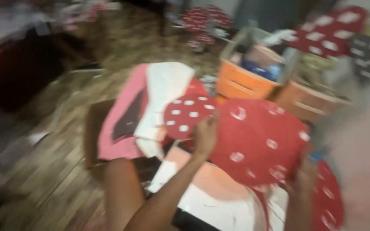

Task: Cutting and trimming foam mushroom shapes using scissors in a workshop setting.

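1. Left hand [205,136] was raised in the middle of the view, fingers together on the left edge of a large red cutout with white spots [258,141]; blur hid the exact grip.
2. Right hand [305,174] was clamped on the lower right edge of the same cutout, so the sheet hung between both hands, above the floor and tilted toward the camera.
3. Judgement: a sheet this wide and thin probably handles best held by opposite edges, as here, kept flat so that it neither creases nor sheds its spots.
4. Beneath the arms lay a white and pale orange sheet [210,201]; another spotted red piece [328,201] showed at lower right.
5. Just beyond the left hand, a smaller round red spotted piece [188,114] rested on a pile of pink and white sheets [150,107] over brown cardboard [94,128].
6. Farther back stood an orange crate [240,81] of mixed items, on the wooden floor [43,171].
7. More spotted red shapes [204,19] lay farthest off, too blurred to detail.
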